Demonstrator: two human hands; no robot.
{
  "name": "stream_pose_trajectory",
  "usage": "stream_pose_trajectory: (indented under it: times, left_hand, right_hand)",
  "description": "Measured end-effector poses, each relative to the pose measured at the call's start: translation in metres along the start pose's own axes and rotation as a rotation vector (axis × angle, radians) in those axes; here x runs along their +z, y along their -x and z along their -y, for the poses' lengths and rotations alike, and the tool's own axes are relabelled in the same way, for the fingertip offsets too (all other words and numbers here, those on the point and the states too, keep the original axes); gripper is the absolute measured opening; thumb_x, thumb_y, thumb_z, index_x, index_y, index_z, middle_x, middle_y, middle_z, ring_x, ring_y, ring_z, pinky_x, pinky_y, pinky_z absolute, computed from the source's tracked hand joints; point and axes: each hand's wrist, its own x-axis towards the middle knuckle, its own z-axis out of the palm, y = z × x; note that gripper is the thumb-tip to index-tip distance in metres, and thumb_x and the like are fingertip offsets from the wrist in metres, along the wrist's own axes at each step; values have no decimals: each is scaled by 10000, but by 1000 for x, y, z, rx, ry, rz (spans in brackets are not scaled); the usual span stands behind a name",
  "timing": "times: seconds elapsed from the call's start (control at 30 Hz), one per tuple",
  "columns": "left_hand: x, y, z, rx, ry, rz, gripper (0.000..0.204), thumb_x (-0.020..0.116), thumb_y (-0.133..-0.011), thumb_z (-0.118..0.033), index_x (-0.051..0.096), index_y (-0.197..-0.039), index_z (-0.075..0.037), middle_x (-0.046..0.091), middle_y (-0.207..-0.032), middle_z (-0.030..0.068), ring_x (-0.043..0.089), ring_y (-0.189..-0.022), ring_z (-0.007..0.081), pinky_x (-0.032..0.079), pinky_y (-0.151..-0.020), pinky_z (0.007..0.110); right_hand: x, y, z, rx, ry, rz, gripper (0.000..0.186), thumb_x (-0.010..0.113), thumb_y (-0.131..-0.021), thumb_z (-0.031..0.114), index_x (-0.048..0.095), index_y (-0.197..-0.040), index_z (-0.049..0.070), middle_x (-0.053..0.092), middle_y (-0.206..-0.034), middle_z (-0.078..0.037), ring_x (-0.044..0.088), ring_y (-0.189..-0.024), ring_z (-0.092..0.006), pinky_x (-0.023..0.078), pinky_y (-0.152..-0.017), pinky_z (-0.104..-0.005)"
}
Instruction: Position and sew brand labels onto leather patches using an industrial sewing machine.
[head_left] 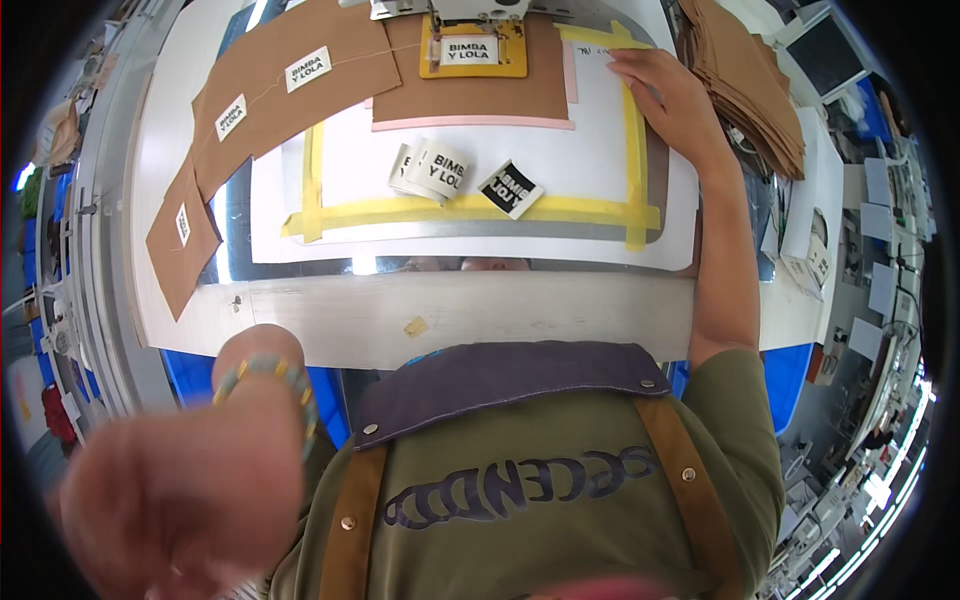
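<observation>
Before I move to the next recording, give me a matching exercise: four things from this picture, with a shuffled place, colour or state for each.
Things
1. left hand
2. right hand
3. yellow frame
4. stack of flat pieces

Descriptions
A. brown, to the right of the white sheet
B. blurred, in the picture's lower left
C. around a white label, below the machine head
D. fingers over the yellow tape at the upper right

Right pairs: 1-B, 2-D, 3-C, 4-A
</observation>
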Motion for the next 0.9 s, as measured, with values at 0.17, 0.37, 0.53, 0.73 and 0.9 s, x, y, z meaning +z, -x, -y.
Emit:
stream_pose_trajectory:
  times: [0.17, 0.37, 0.53, 0.73, 0.9]
  left_hand:
    - [-58, 71, 94, -493, -601, 1056, 248, 706, -1019, -177, 738, -1233, -54, 710, -1238, 86, 643, -1138, 275, 536, -1008, 383]
    - [-116, 128, 176, -617, -995, 1387, 396, 620, -1067, -183, 676, -1428, -29, 616, -1548, 113, 510, -1428, 351, 437, -1195, 459]
    - [-135, 127, 197, -480, -919, 1552, 418, 619, -1077, -249, 674, -1463, -95, 585, -1599, 34, 506, -1339, 319, 416, -1202, 437]
    - [-136, 116, 202, -449, -883, 1618, 423, 613, -1082, -314, 684, -1471, -163, 587, -1602, -22, 511, -1164, 298, 447, -1145, 422]
    - [-136, 112, 202, -442, -882, 1648, 440, 629, -1072, -344, 685, -1473, -170, 596, -1593, -26, 515, -1123, 293, 455, -1131, 421]
  right_hand:
    - [1, -1, 4, 12, -36, 7, 265, 652, -1036, 127, 756, -1278, 103, 722, -1338, -64, 678, -1221, -302, 551, -1040, -402]
    - [-1, -3, 8, 68, -129, 8, 247, 653, -1039, 120, 764, -1259, 101, 717, -1345, -55, 673, -1236, -297, 549, -1048, -399]
    - [-2, -3, 11, 56, -111, 12, 246, 647, -1047, 122, 765, -1262, 101, 708, -1367, -42, 670, -1243, -293, 544, -1053, -395]
    - [0, -5, 11, 121, -175, 15, 245, 660, -1045, 125, 767, -1263, 101, 708, -1356, -45, 665, -1245, -276, 543, -1039, -388]
    - [0, -7, 12, 69, -153, 1, 242, 659, -1039, 112, 767, -1255, 90, 704, -1348, -52, 667, -1232, -281, 547, -1027, -385]
